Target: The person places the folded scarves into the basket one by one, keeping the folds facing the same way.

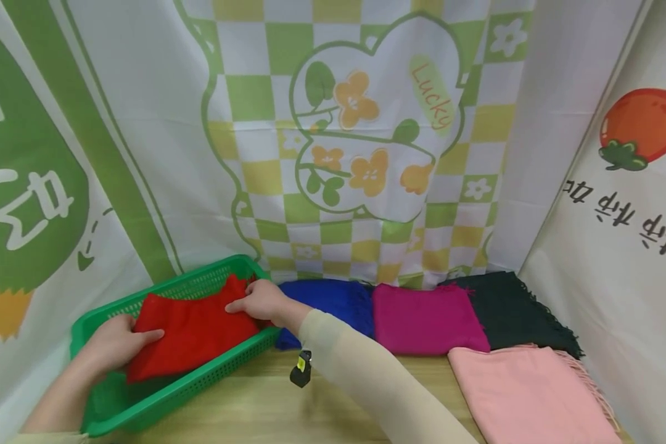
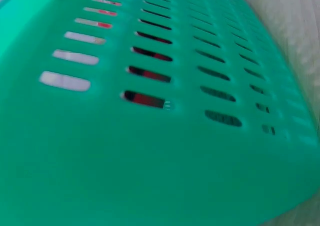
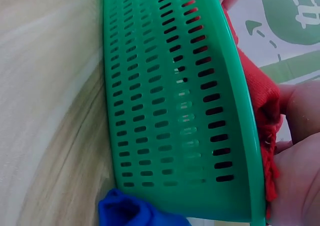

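A folded red scarf (image 1: 194, 330) with fringe at its right end is held across the green plastic basket (image 1: 200, 382), partly inside it. My left hand (image 1: 116, 339) grips the scarf's left end, thumb on top. At the other end, my right hand (image 1: 261, 302) pinches the scarf near the basket's far right corner. The right wrist view shows the red scarf (image 3: 260, 95) just over the basket rim (image 3: 245, 85), with the right hand (image 3: 300, 151) on it. Only the basket's slotted wall (image 2: 125, 161) fills the left wrist view; the left hand is hidden there.
Right of the basket lie folded scarves: blue (image 1: 327, 302), magenta (image 1: 427, 320), dark green (image 1: 516, 314) and pink (image 1: 533, 394). They rest on a wooden table (image 1: 266, 401). Printed cloth walls (image 1: 366, 246) enclose the back and sides. A small black object (image 1: 301, 369) hangs by the right sleeve.
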Motion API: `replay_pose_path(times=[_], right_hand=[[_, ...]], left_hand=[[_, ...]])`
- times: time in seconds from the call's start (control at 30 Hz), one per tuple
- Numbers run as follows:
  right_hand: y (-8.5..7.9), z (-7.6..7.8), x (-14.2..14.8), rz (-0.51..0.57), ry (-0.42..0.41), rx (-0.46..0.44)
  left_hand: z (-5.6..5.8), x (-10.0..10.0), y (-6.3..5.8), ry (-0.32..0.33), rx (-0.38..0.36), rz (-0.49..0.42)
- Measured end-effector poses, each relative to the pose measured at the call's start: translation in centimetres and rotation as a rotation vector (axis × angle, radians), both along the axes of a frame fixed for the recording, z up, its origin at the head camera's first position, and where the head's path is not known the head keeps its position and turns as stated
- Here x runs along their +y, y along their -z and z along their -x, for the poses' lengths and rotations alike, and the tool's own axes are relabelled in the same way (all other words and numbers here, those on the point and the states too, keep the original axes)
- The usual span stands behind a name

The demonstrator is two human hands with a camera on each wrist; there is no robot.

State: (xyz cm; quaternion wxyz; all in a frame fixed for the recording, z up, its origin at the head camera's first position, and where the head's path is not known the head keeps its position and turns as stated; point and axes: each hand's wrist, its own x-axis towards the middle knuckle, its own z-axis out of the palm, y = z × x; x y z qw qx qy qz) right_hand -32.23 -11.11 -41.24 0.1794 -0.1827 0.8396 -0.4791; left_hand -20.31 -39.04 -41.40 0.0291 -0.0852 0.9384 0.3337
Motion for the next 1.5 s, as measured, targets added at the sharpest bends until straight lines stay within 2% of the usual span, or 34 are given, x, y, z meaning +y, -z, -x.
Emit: replay_pose_path(times=[0.17,0.33,0.47,0.63,0.8,0.9,1.07,1.2,1.33,1.5], right_hand=[[0.3,-1.0,0.2,0.013,0.026,-0.018],[0.7,-1.8,0.4,0.074,0.021,-0.087],[0.8,-2.0,0.9,0.118,0.030,-0.132],[0.6,-2.0,1.5,0.105,0.046,-0.130],[0.7,-1.9,1.7,0.111,0.040,-0.132],[0.7,-1.8,1.4,0.076,0.028,-0.109],[0.9,-1.6,0.7,-0.026,-0.037,-0.013],[1.2,-1.3,0.4,-0.057,-0.061,0.041],[1.6,-1.4,0.1,-0.055,-0.077,0.055],[1.9,-2.1,0.1,-0.028,-0.076,0.028]], left_hand=[[0.0,0.0,0.6,0.021,-0.010,0.016],[-0.1,-0.1,0.8,0.037,-0.022,0.020],[0.2,0.1,0.6,0.052,-0.034,0.007],[0.7,0.6,0.4,0.069,-0.053,-0.031],[0.7,0.7,0.6,0.073,-0.074,-0.070],[0.3,0.5,0.8,0.072,-0.098,-0.099],[-0.4,0.1,0.9,0.053,-0.128,-0.110],[-0.6,0.1,0.9,0.053,-0.137,-0.143],[-0.9,0.2,1.0,0.057,-0.148,-0.153],[-1.1,0.0,1.1,0.054,-0.164,-0.146]])
